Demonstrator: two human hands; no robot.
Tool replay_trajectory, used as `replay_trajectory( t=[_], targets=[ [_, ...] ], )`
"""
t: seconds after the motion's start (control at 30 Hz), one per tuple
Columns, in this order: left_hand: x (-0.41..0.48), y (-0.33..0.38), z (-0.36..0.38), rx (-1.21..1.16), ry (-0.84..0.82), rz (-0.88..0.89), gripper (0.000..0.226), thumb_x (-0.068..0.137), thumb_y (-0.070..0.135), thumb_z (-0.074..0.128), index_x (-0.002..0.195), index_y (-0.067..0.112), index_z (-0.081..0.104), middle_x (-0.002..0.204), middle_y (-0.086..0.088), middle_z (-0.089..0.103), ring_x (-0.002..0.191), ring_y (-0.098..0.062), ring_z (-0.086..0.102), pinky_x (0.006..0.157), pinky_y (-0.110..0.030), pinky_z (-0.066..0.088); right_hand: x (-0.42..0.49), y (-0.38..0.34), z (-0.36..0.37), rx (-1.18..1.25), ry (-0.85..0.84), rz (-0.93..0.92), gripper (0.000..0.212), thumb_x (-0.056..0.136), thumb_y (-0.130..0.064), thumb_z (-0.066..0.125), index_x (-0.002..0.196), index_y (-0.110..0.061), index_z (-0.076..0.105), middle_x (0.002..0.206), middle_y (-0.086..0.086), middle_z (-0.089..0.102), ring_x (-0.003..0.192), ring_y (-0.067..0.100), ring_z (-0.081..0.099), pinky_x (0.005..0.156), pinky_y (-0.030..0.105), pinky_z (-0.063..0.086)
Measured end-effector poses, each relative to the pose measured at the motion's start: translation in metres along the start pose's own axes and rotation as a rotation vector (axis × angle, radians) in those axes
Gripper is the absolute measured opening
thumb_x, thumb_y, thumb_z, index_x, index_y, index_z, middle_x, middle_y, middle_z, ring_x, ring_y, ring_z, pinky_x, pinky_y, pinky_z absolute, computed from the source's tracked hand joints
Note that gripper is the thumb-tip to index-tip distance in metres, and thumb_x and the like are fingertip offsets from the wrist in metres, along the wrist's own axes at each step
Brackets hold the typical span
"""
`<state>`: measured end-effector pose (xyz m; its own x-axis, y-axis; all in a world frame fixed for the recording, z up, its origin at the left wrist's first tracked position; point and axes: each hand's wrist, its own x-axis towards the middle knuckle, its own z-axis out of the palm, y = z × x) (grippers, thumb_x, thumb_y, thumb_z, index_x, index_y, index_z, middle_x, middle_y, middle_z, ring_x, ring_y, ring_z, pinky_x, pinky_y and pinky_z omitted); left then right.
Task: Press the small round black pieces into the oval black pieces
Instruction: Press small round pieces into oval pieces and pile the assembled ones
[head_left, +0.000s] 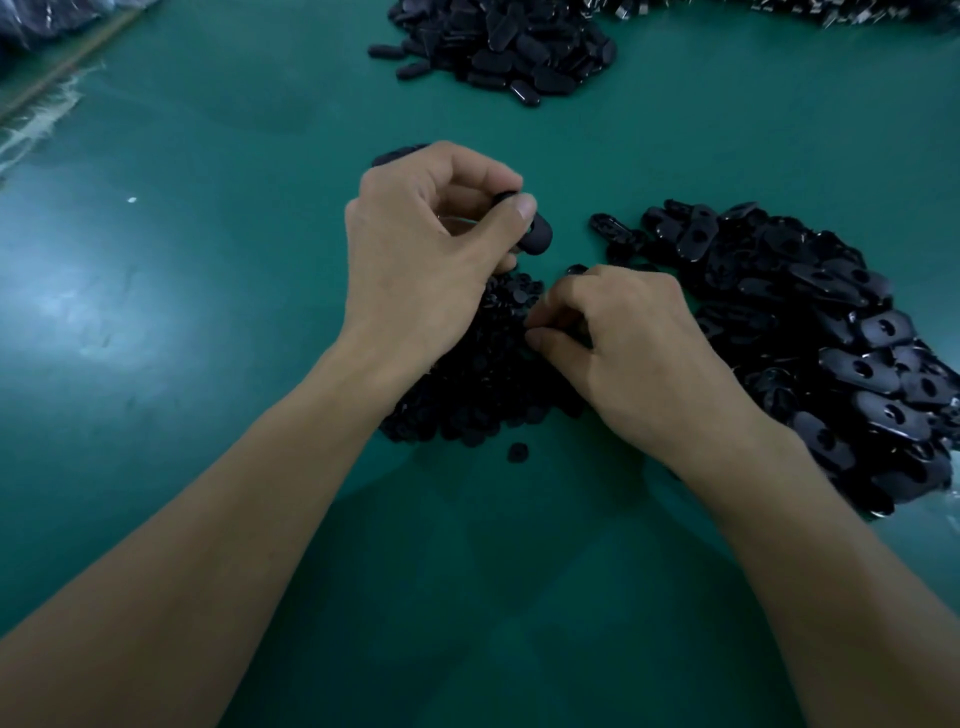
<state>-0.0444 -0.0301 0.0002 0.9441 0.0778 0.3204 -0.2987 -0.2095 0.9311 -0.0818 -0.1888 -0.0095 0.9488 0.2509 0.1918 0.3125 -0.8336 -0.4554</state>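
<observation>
Right hand (634, 353) touches round pieces (483, 395); left hand (415, 249) grips oval piece (537, 239)

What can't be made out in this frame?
Head view only:
Oval piece in the left hand: thumb covers its hole.
Right hand over the pile of round pieces: curled fingers hide whether it holds one.
Far pile: cut off by the top edge.
</observation>
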Motion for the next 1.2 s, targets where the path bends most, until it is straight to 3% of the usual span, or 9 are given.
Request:
replay_trajectory(
  t=[0.13, 0.23, 0.43, 0.53, 0.63, 0.77, 1.03, 1.2],
  targets=[
    [0.0018, -0.0027, 0.0005, 0.017, 0.005, -0.01, 0.012, 0.085, 0.015, 0.077, 0.085, 0.026, 0.072, 0.073, 0.008, 0.075, 0.068, -0.015, 0.074, 0.071, -0.037, 0.063, 0.0009, -0.0006, -0.0005, 0.09, 0.003, 0.036, 0.009, 0.094, -0.018, 0.068, 0.103, -0.019, 0.072, 0.093, 0.0, 0.065, 0.089, 0.019, 0.06, 0.084, 0.035, 0.05],
    [0.0034, -0.0037, 0.0007, 0.042, 0.003, -0.001, 0.014, 0.087, 0.015, 0.075, 0.091, 0.028, 0.072, 0.079, 0.011, 0.075, 0.073, -0.008, 0.072, 0.074, -0.029, 0.059, 0.0025, -0.0027, -0.0053, 0.124, 0.054, 0.034, 0.014, 0.098, -0.021, 0.064, 0.108, -0.016, 0.072, 0.092, -0.003, 0.064, 0.085, 0.011, 0.056, 0.076, 0.011, 0.04],
    [0.0009, -0.003, 0.0009, -0.01, -0.022, -0.019, 0.01, 0.089, 0.011, 0.075, 0.091, 0.021, 0.073, 0.08, 0.002, 0.077, 0.073, -0.014, 0.076, 0.071, -0.031, 0.061, 0.0015, -0.0003, -0.0075, 0.177, 0.113, 0.041, 0.014, 0.101, -0.02, 0.059, 0.1, -0.014, 0.072, 0.088, -0.005, 0.067, 0.081, 0.009, 0.059, 0.073, 0.015, 0.043],
    [0.0009, -0.0032, 0.0008, -0.029, -0.032, -0.039, 0.01, 0.088, 0.009, 0.075, 0.089, 0.019, 0.072, 0.08, -0.001, 0.077, 0.073, -0.017, 0.077, 0.072, -0.034, 0.062, -0.0003, 0.0006, -0.0066, 0.215, 0.189, 0.024, 0.013, 0.101, -0.02, 0.058, 0.1, -0.016, 0.07, 0.083, -0.001, 0.069, 0.077, 0.014, 0.063, 0.071, 0.033, 0.048],
    [0.0005, -0.003, 0.0007, -0.027, -0.043, -0.039, 0.01, 0.088, 0.009, 0.075, 0.089, 0.018, 0.072, 0.079, -0.001, 0.077, 0.072, -0.016, 0.077, 0.071, -0.034, 0.062, -0.0007, 0.0023, -0.0064, 0.245, 0.258, 0.008, 0.012, 0.102, -0.022, 0.056, 0.1, -0.018, 0.068, 0.073, 0.005, 0.068, 0.065, 0.021, 0.062, 0.062, 0.04, 0.047],
    [-0.0001, -0.0029, 0.0015, 0.001, -0.051, -0.027, 0.01, 0.087, 0.011, 0.076, 0.089, 0.02, 0.072, 0.079, 0.0, 0.076, 0.072, -0.018, 0.076, 0.074, -0.039, 0.063, -0.0007, -0.0002, -0.0058, 0.217, 0.33, -0.023, 0.013, 0.099, -0.018, 0.061, 0.103, -0.016, 0.073, 0.081, -0.003, 0.071, 0.071, 0.01, 0.061, 0.066, 0.022, 0.048],
    [-0.0013, -0.0023, 0.0014, 0.01, -0.068, -0.032, 0.013, 0.088, 0.009, 0.076, 0.088, 0.021, 0.072, 0.078, 0.001, 0.076, 0.071, -0.015, 0.076, 0.073, -0.036, 0.063, 0.0014, -0.0003, -0.0074, 0.272, 0.371, 0.02, 0.024, 0.096, -0.012, 0.065, 0.118, -0.016, 0.073, 0.099, -0.014, 0.068, 0.096, 0.0, 0.066, 0.09, 0.017, 0.052],
    [-0.0027, -0.0022, 0.0021, 0.035, -0.085, -0.021, 0.014, 0.087, 0.01, 0.076, 0.087, 0.023, 0.072, 0.078, 0.0, 0.076, 0.071, -0.017, 0.076, 0.073, -0.039, 0.064, 0.0017, 0.0004, -0.0085, 0.31, 0.397, 0.027, 0.019, 0.094, -0.013, 0.066, 0.109, -0.02, 0.076, 0.088, -0.019, 0.069, 0.083, -0.001, 0.067, 0.081, 0.018, 0.054]
  ],
)
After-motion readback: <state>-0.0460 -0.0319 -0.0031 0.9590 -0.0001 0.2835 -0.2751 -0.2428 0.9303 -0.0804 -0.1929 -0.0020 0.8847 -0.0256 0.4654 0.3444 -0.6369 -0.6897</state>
